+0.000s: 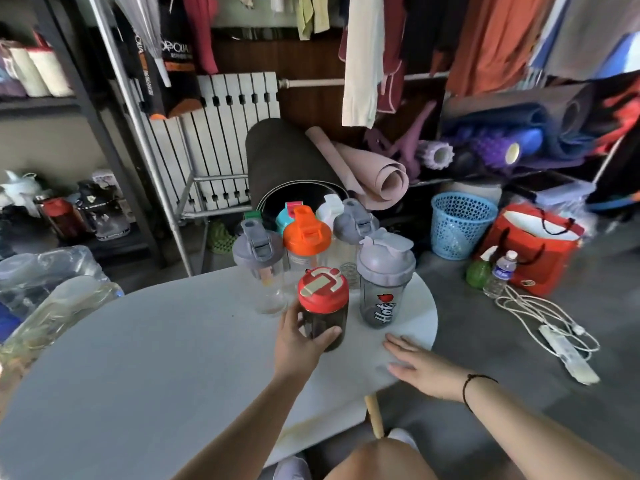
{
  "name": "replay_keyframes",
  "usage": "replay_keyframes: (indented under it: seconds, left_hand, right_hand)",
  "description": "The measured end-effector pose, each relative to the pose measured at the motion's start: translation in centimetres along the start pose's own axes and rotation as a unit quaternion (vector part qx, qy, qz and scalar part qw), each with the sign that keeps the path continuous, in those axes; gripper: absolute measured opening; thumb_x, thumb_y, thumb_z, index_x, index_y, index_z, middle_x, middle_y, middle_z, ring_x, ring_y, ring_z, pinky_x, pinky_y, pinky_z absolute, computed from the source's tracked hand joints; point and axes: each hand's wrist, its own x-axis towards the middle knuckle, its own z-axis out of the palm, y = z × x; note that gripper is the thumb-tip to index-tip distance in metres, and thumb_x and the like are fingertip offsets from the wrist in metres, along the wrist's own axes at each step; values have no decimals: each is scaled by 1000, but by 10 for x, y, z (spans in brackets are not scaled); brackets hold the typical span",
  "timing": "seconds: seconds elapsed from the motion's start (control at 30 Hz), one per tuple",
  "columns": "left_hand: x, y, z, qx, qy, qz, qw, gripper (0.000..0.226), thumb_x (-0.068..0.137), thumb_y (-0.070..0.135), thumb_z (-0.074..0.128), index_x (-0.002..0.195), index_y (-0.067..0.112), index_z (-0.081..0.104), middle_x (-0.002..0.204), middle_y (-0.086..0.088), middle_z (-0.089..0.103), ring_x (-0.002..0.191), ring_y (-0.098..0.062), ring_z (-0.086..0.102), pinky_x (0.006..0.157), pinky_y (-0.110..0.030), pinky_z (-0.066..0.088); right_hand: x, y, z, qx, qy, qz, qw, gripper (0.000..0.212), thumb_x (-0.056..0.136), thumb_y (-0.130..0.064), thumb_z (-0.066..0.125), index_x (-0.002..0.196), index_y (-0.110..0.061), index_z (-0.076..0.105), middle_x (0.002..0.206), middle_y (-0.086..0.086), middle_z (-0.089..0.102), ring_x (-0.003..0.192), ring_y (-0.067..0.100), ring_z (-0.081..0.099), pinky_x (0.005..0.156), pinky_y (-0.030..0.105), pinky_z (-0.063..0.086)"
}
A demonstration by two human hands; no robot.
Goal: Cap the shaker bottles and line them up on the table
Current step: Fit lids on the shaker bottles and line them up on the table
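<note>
My left hand (300,342) grips a dark shaker bottle (325,318) with a red cap, standing on the white round table (156,358). Right of it stands a grey capped bottle marked "Hot" (382,289). Behind them cluster several capped bottles: a clear one with a grey lid (259,261), an orange-lidded one (306,242), a grey-lidded one (355,230), plus teal (287,216) and white (329,209) lids further back. My right hand (420,367) lies flat and open on the table near its right edge, holding nothing.
A pack of water bottles (52,282) sits at the table's left. On the floor to the right are a blue basket (460,225), a red bag (533,247), a small water bottle (500,273) and a power strip (568,353). Rolled mats lean behind the table.
</note>
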Motion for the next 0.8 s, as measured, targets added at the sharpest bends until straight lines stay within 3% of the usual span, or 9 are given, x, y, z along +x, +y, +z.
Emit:
replay_keyframes:
  seconds: [0.1, 0.23, 0.37, 0.5, 0.63, 0.7, 0.8]
  left_hand:
    - [-1, -1, 7, -12, -2, -1, 1000, 82, 65, 20, 87, 136, 25, 46, 125, 7, 49, 114, -15, 56, 97, -36, 51]
    - [-3, -5, 8, -3, -8, -10, 1000, 86, 66, 20, 86, 140, 27, 42, 127, 8, 47, 114, -12, 54, 98, -34, 49]
    - [-6, -18, 7, 20, -19, -48, 998, 87, 62, 22, 86, 139, 24, 46, 128, 1, 45, 115, -16, 58, 104, -38, 48]
    - [-4, -21, 7, 65, -28, -53, 996, 87, 59, 31, 85, 138, 24, 47, 122, 7, 46, 117, -19, 58, 104, -40, 47]
    - [-4, -20, 7, 66, -19, -54, 996, 82, 64, 24, 87, 137, 19, 49, 122, 8, 49, 114, -16, 60, 100, -28, 47]
    - [-4, -21, 7, 67, -16, -57, 996, 82, 64, 25, 88, 137, 19, 50, 120, 9, 49, 113, -15, 60, 99, -26, 47]
    - [-3, -23, 7, 62, -10, -60, 996, 82, 63, 25, 89, 135, 19, 51, 123, 5, 53, 108, -13, 61, 98, -28, 48]
  right_hand:
    - [3, 4, 0, 84, 61, 6, 995, 53, 101, -37, 40, 150, -18, 30, 160, -10, 16, 149, 9, 6, 117, 22, 5]
    - [10, 11, -2, 164, 229, 80, 956, 48, 92, -31, 60, 137, -15, 52, 146, 2, 49, 134, 18, 45, 109, 26, 31]
    - [19, 9, -8, 295, 257, 102, 915, 77, 82, -27, 73, 147, -15, 34, 150, 5, 41, 137, 23, 40, 112, 35, 33]
    - [34, 4, -12, 352, 251, 89, 897, 97, 79, -28, 77, 153, -22, 16, 154, 3, 35, 139, 23, 37, 110, 36, 32]
    - [45, -4, -10, 360, 274, 75, 889, 85, 79, -24, 76, 148, -25, 26, 139, -2, 51, 124, 22, 54, 98, 33, 42]
    - [48, -9, -8, 355, 286, 69, 887, 76, 81, -21, 74, 144, -24, 32, 125, -4, 57, 118, 21, 58, 92, 29, 43]
    - [50, -11, -5, 355, 314, 63, 878, 70, 79, -22, 76, 139, -19, 39, 124, 1, 61, 112, 22, 63, 91, 30, 46]
